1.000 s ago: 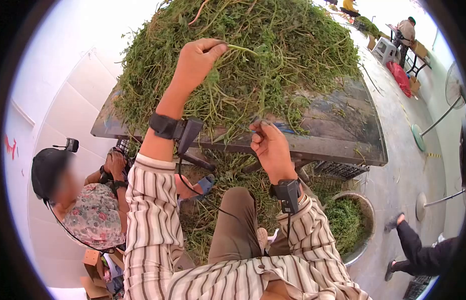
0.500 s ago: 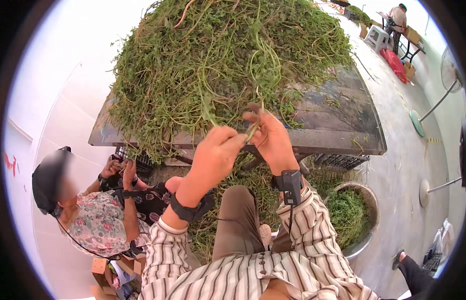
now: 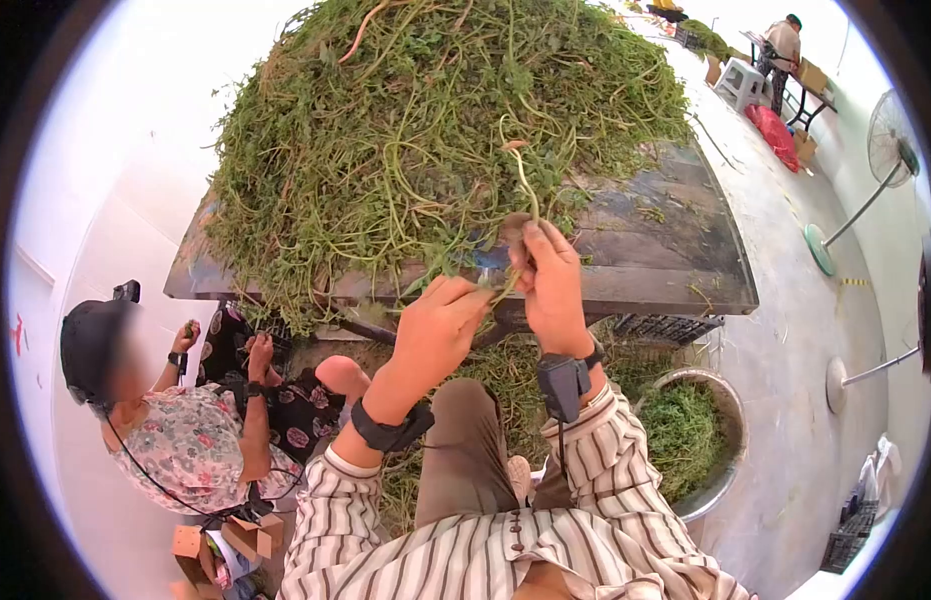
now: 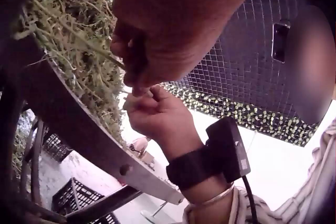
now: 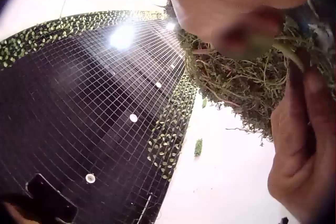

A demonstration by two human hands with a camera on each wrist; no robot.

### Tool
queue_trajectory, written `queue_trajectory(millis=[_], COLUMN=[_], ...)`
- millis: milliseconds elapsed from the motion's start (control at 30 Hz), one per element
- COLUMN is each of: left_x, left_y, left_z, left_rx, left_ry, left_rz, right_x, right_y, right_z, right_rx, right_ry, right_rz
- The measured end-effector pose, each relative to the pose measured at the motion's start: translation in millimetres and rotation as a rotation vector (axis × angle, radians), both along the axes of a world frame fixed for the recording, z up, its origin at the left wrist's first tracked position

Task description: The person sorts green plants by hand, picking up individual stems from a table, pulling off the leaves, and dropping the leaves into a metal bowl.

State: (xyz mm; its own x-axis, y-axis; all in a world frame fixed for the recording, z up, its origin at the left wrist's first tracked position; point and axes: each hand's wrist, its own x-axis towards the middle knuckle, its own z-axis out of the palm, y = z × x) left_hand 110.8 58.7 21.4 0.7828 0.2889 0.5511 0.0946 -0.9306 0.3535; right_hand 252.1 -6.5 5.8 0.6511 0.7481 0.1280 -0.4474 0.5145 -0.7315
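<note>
Left hand point(image 3: 440, 328) and right hand point(image 3: 553, 272) are pinching a green stem point(image 5: 289, 55), each grip grasping it by the near edge of a bench point(image 3: 675, 255). A tangled heap of greens point(image 3: 405, 130) is covering much of the bench beyond, while a person in a floral shirt point(image 3: 193, 440) is sitting at left and a round tub point(image 3: 741, 425) of greens is standing at right.

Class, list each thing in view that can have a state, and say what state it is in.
Left hand, pinching a green stem.
Right hand, pinching a pale stem; whether the same piece, unclear.
Pale stem, bent.
Table, partly covered.
Green heap, tangled, piled on the table.
Metal basin, holding greens.
Cardboard box, open.
Grey stool, upright.
Red bag, crumpled.
Fan, upright; spinning or not, unclear.
</note>
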Motion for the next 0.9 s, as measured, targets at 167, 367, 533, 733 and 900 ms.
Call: queue_trajectory(millis=[167, 367, 533, 733, 900], left_x=[-15.7, -28.6, -23.7, -4.5, -15.0], left_y=[3.7, 3.4, 7.4, 30.6, 53.7], left_z=[-9.3, -5.4, 9.7, 22.7, 23.5], left_rx=[-0.211, -0.331, -0.511, -0.707, -0.413], left_ry=[-0.015, 0.007, -0.183, -0.363, -0.492], left_rz=[0.071, 0.119, 0.171, 0.182, 0.334], right_x=[-10.4, -11.6, -25.9, -42.2, -41.0], right_y=[3.2, -3.1, 0.6, 7.4, 6.8], right_z=[3.3, 1.0, 0.6, -1.9, 6.3], right_rx=[-0.046, -0.104, -0.156, -0.158, -0.205], right_ry=[-0.074, -0.241, -0.362, -0.523, -0.509], right_rz=[0.039, 0.126, 0.163, 0.296, 0.287])
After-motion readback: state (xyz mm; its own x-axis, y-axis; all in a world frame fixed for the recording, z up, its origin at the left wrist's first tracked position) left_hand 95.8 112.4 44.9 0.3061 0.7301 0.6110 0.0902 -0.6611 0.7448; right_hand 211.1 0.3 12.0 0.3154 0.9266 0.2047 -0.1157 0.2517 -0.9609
